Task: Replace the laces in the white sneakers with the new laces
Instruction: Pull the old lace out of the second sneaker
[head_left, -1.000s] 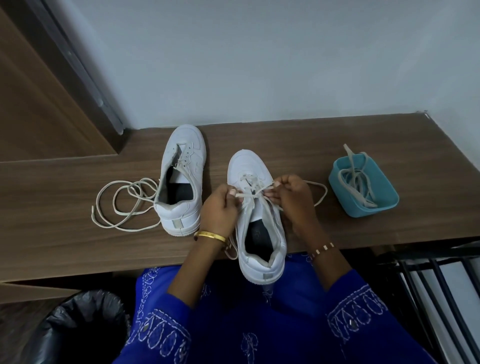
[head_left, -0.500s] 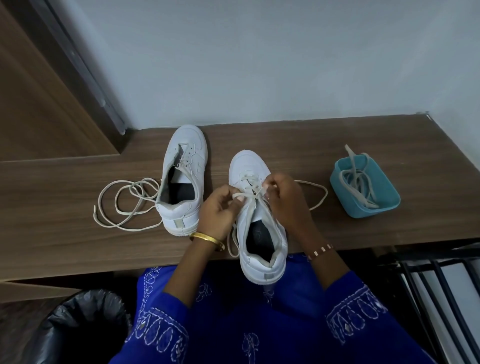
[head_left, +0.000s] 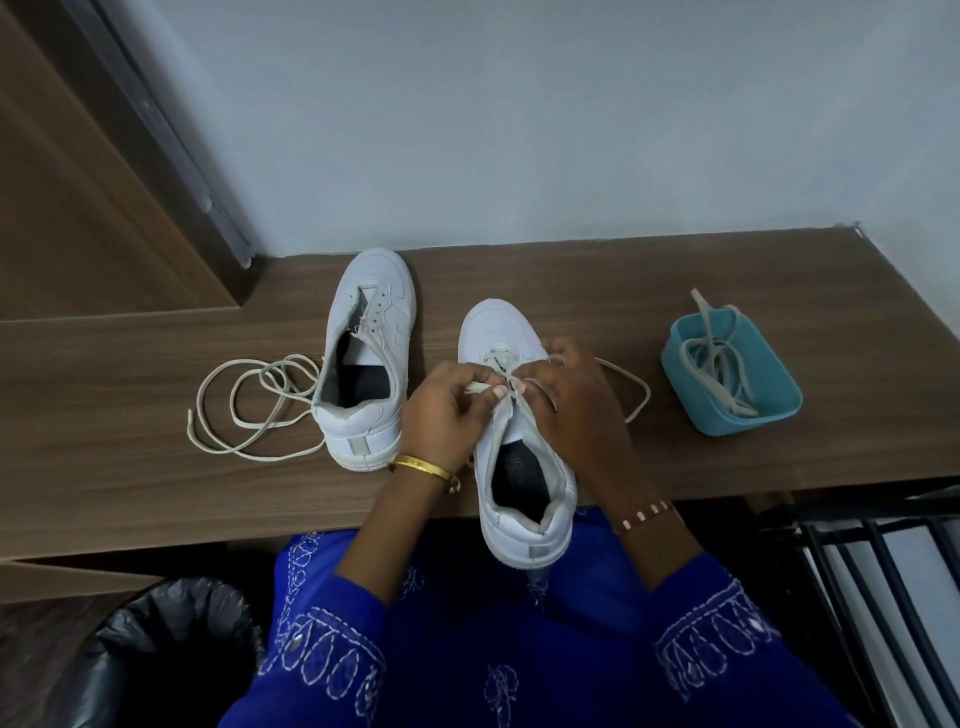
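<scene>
Two white sneakers stand on the wooden desk (head_left: 156, 493). The left sneaker (head_left: 366, 353) has no lace through most of its eyelets, and a loose off-white lace (head_left: 249, 410) trails from it to the left. The right sneaker (head_left: 519, 441) sits at the desk's front edge, its heel overhanging. My left hand (head_left: 447, 410) and my right hand (head_left: 576, 410) meet over its eyelets, each pinching a strand of its lace (head_left: 631, 389), which loops out to the right.
A blue tub (head_left: 737, 410) at the right holds more laces, one end hanging over its far rim. A black-lined bin (head_left: 171, 654) stands below the desk at the left. A dark metal rack (head_left: 883, 571) is at the lower right. The wall rises behind the desk.
Both hands have drawn closer together over the right sneaker's eyelets, fingertips now nearly touching. The lace loop at the right has shifted slightly. The left sneaker and tub have not moved.
</scene>
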